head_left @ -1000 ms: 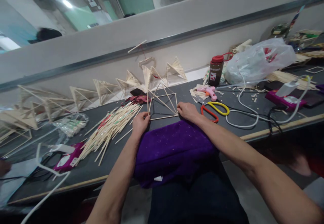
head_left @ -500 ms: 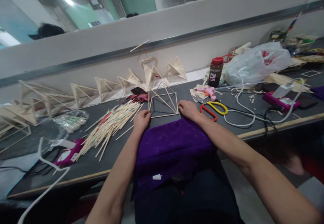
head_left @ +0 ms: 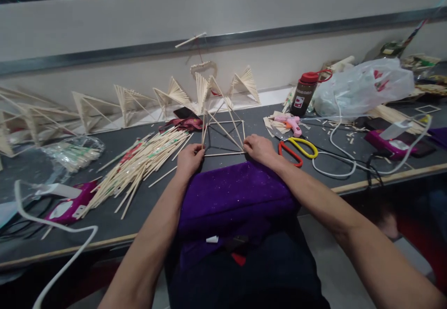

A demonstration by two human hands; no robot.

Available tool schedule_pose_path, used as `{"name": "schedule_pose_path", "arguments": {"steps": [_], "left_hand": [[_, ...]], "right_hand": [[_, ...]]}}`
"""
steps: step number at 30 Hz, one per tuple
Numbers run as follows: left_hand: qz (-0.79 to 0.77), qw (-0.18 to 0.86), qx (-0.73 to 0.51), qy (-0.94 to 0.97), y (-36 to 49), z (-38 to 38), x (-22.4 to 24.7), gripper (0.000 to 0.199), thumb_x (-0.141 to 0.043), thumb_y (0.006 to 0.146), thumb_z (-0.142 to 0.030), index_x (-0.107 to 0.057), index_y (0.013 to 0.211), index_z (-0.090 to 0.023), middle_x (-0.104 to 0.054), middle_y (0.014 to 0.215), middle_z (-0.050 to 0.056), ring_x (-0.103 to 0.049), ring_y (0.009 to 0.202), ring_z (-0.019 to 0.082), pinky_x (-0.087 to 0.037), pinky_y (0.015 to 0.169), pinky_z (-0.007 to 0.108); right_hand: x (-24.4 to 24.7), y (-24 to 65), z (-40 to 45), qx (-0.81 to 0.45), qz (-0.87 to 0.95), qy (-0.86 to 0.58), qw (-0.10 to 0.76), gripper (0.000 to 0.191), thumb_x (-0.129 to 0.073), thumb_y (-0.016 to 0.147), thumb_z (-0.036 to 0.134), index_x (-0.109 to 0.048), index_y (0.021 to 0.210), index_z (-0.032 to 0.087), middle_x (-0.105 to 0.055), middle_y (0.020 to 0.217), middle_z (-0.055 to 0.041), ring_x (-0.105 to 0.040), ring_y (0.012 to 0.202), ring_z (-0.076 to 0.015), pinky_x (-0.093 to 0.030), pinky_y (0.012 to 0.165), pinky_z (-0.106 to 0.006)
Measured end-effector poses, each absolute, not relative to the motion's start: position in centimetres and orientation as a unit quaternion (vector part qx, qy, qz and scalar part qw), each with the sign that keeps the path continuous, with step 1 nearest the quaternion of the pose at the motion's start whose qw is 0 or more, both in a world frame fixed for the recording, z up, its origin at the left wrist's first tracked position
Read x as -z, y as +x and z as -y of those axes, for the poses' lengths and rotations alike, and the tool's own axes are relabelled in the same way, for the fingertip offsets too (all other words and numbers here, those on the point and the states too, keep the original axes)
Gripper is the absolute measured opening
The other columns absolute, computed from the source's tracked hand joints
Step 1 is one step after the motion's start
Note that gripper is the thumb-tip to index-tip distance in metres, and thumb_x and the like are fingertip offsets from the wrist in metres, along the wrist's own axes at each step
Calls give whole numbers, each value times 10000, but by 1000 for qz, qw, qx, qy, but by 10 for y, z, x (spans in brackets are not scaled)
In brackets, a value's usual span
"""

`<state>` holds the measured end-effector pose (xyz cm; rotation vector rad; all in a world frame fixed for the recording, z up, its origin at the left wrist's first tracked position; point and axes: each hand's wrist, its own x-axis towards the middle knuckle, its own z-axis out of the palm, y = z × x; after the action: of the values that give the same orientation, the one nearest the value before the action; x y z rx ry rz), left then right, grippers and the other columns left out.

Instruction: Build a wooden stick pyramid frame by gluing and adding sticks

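The stick frame (head_left: 223,154) stands on the dark table (head_left: 258,120) in front of the person, likely steadied from both near corners: the left hand (head_left: 188,162) pinches one with fingers closed, while the right hand (head_left: 260,149) curls at the other, its pinch hidden. Loose sticks (head_left: 139,164) and scissors (head_left: 280,147) flank them. Since the earlier frame, the right fingertips have closed in over their corner.

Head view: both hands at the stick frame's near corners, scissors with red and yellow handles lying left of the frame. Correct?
Scissors side is wrong: the head view shows the scissors right of the stick frame. The rest holds: left hand and right hand at its near corners, handles red and yellow.
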<state>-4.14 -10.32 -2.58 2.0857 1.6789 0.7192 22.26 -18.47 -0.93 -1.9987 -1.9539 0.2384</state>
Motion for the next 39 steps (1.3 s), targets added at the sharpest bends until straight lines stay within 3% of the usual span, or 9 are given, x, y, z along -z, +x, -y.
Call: {"name": "schedule_pose_path", "arguments": {"steps": [9, 25, 32, 39], "left_hand": [[-595, 189, -251, 740, -40, 104, 23, 322, -564, 841, -345, -753, 1060, -203, -664, 662, 36, -628, 654, 215, -452, 672, 304], [-590, 183, -232, 751, -39, 106, 19, 299, -547, 872, -326, -750, 1035, -179, -679, 740, 51, -625, 673, 205, -446, 696, 315], [-577, 154, -230, 769, -38, 106, 17, 263, -554, 854, -276, -764, 964, -161, -695, 956, 97, -643, 766, 202, -469, 783, 323], [-581, 166, -220, 766, -37, 111, 17, 310, -524, 880, -280, -755, 1053, -169, -699, 775, 50, -643, 757, 200, -459, 750, 287]], "right_hand": [[9, 218, 181, -106, 685, -705, 151, 297, -432, 970, 296, -714, 1013, 215, -737, 1101, -68, -670, 989, -193, -389, 715, -258], [6, 214, 171, -105, 666, -724, 149, 327, -419, 961, 317, -725, 992, 207, -769, 1059, -87, -691, 961, -212, -332, 642, -271], [7, 215, 172, -108, 664, -725, 150, 329, -421, 947, 317, -728, 977, 204, -770, 1049, -91, -690, 937, -215, -312, 629, -281], [10, 215, 172, -89, 664, -727, 149, 349, -413, 958, 330, -732, 978, 192, -772, 1032, -98, -683, 930, -203, -329, 657, -269]]}}
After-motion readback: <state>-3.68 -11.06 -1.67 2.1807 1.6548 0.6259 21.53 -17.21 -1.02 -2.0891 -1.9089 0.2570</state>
